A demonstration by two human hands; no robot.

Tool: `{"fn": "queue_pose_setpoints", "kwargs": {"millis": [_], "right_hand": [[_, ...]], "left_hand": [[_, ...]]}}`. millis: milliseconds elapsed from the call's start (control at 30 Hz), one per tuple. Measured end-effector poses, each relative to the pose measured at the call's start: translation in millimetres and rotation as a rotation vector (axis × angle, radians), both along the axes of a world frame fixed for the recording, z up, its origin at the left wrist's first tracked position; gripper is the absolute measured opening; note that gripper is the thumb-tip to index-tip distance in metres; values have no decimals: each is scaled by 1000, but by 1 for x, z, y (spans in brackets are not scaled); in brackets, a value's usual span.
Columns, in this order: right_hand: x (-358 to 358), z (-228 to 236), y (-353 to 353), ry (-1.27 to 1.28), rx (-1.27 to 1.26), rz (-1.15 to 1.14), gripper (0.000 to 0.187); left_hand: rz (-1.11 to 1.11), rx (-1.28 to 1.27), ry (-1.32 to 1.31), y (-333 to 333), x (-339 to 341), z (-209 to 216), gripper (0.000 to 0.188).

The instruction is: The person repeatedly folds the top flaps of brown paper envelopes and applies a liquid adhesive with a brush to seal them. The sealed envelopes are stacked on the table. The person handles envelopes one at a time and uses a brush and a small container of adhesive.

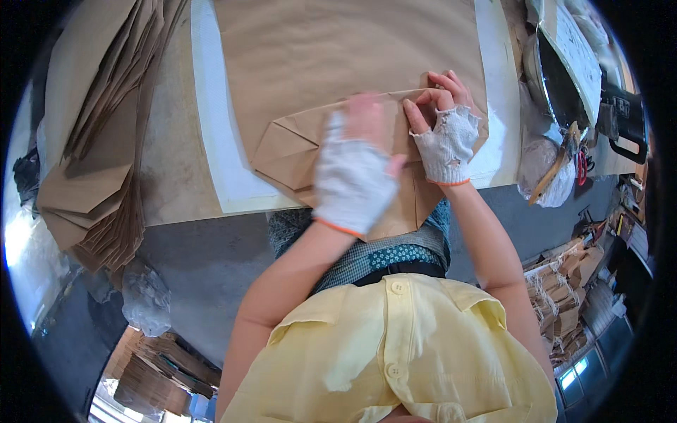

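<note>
A large brown paper bag (pixel 338 49) lies on the table, its near end folded into a flat bottom with creased corner flaps (pixel 285 144). My left hand (pixel 358 166), in a white fingerless glove with an orange cuff, is over the folded end. Motion blurs its fingers; it looks laid flat, thumb apart. To its right, my right hand (pixel 446 134), gloved the same way, rests with spread fingers at the fold's upper edge. The near edge of the bag hangs past the table edge toward my lap.
A white sheet (pixel 243 190) lies under the bag on the table (pixel 180 169). Stacked folded brown bags (pixel 92 183) overhang the left side. A metal bowl (pixel 560 77), a black mug (pixel 624 116), a wooden-handled tool (pixel 557 169) and clear plastic bags stand right. Bundled paper (pixel 564 296) sits lower right.
</note>
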State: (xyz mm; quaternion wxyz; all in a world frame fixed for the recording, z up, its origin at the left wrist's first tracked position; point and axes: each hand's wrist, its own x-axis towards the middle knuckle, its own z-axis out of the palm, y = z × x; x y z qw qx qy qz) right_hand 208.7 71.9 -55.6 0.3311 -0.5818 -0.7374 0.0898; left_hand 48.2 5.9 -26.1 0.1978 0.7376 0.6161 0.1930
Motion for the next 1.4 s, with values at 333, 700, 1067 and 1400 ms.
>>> {"fn": "queue_pose_setpoints", "kwargs": {"millis": [333,700,1067,1400], "right_hand": [[14,35,-15,-463,-207,384,55],[120,-17,41,987,-622,-349,38],[103,35,7,688,-967,-145,27],[123,-19,-15,420,-474,-154,41]], "left_hand": [[27,46,172,-22,-74,1,71],[-146,246,61,10,-40,18,46],[855,468,-1632,77,-252,127,37],[1252,720,-1399,124,-283,29,29]]}}
